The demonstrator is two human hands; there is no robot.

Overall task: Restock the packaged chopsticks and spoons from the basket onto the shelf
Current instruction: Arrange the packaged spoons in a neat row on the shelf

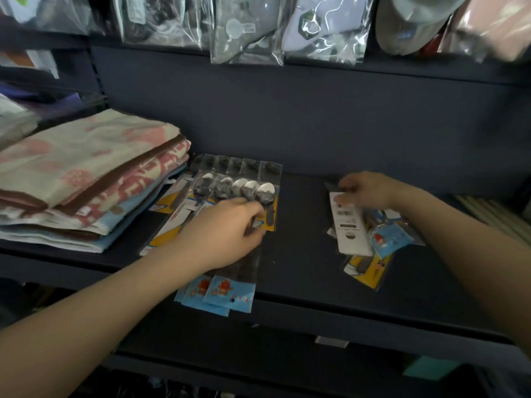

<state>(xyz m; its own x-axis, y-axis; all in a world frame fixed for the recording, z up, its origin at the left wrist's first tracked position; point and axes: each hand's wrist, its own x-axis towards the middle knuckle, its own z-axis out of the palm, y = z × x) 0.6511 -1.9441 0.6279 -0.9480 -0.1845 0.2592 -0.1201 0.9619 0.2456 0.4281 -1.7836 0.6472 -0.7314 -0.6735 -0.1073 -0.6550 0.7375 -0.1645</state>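
Sadly no label print was legible; the left hand pinched the fanned spoon packets at the shelf's nine o'clock, the right hand gripped a white-backed packet at three o'clock

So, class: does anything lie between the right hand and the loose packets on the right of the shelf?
Nothing visible does. The right hand already rests on the white packet atop that small pile, and the shelf around it is bare.
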